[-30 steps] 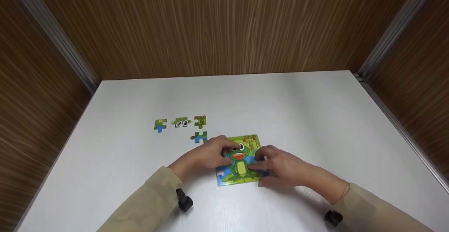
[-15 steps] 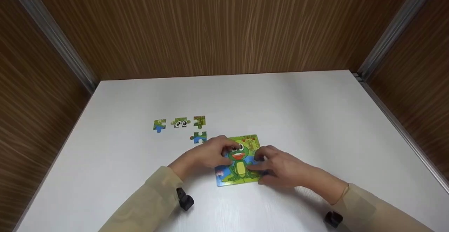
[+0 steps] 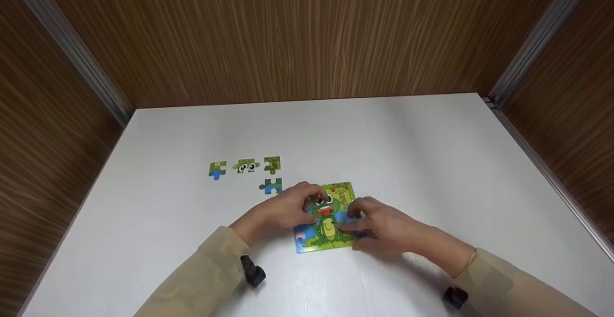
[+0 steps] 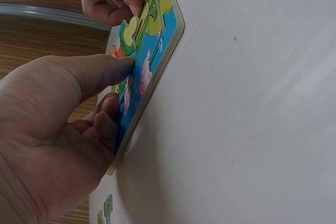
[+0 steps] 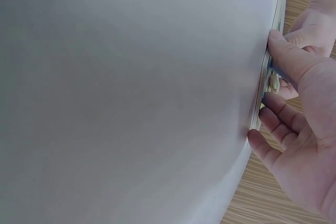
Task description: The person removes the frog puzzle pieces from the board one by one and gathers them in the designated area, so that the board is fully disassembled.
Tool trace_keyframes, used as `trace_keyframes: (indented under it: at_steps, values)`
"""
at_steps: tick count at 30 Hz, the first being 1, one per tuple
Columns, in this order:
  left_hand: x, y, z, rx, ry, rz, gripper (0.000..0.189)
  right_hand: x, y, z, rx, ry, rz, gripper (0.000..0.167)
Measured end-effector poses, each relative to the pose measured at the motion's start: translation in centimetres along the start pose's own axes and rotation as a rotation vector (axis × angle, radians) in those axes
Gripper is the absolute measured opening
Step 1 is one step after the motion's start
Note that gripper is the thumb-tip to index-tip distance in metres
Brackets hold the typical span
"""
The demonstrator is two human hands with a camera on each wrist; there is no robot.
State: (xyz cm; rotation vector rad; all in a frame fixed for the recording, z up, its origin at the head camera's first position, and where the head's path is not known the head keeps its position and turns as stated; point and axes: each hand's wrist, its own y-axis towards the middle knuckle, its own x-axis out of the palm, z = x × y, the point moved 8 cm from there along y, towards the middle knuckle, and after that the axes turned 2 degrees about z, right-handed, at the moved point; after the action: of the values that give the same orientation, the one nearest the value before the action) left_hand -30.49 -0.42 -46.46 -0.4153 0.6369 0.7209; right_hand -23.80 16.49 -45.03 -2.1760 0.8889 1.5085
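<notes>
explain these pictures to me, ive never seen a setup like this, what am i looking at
There is no machine: a person's bare left hand and bare right hand serve as the grip. The wide picture comes from a head-worn camera; the close ones come from a camera on each wrist. On the white table lie a flat rectangular puzzle board showing a green frog and, beyond it to the left, four loose, mostly green jigsaw pieces. Both hands touch the board; whether they hold it firmly or only press it isn't clear.
</notes>
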Motion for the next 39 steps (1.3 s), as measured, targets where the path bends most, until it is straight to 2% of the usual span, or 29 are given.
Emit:
trace_keyframes:
  at_steps: [6, 12, 17, 29, 39]
  values:
    - [0.06, 0.04, 0.12, 0.025, -0.05, 0.008, 0.041, 0.14, 0.04, 0.06, -0.003, 0.005, 0.008, 0.045]
    - [0.22, 0.16, 0.05, 0.022, -0.072, 0.019, 0.039, -0.04, 0.0, -0.09, -0.013, -0.009, 0.017, 0.045]
    - [0.13, 0.15, 0.1, 0.004, -0.069, 0.036, 0.035, -0.32, 0.01, -0.34, -0.05, -0.022, 0.044, 0.045]
    - [0.13, 0.35, 0.45, 0.008, -0.03, 0.047, 0.034, -0.03, -0.06, -0.03, 0.003, -0.012, 0.015, 0.047]
    - [0.12, 0.41, 0.31, -0.005, -0.041, 0.015, 0.035, -0.02, -0.04, -0.18, -0.009, -0.019, 0.019, 0.045]
